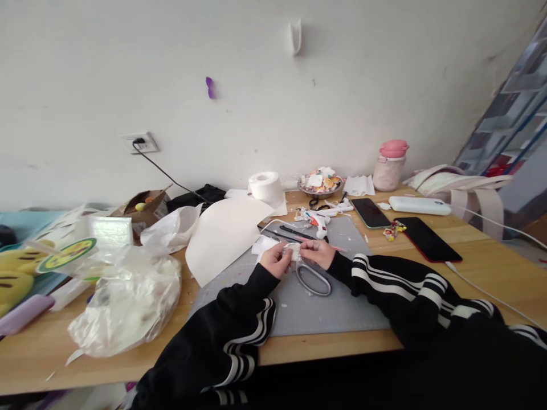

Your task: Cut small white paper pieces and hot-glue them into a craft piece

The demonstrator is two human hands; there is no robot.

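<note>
Between both hands is a small white piece that looks like paper, held above the grey cutting mat. My left hand pinches its left side, and my right hand grips its right side with closed fingers. Scissors with grey handles lie on the mat just below my right hand; their blades are hidden. Behind the hands are a dark pen-like tool and a white and orange glue gun. A large curved sheet of white paper rests left of the hands.
A crumpled clear plastic bag lies on the left. At the back stand a tissue roll, a bowl of scraps and a pink bottle. Two phones, one black, and a white power bank with a cable lie right.
</note>
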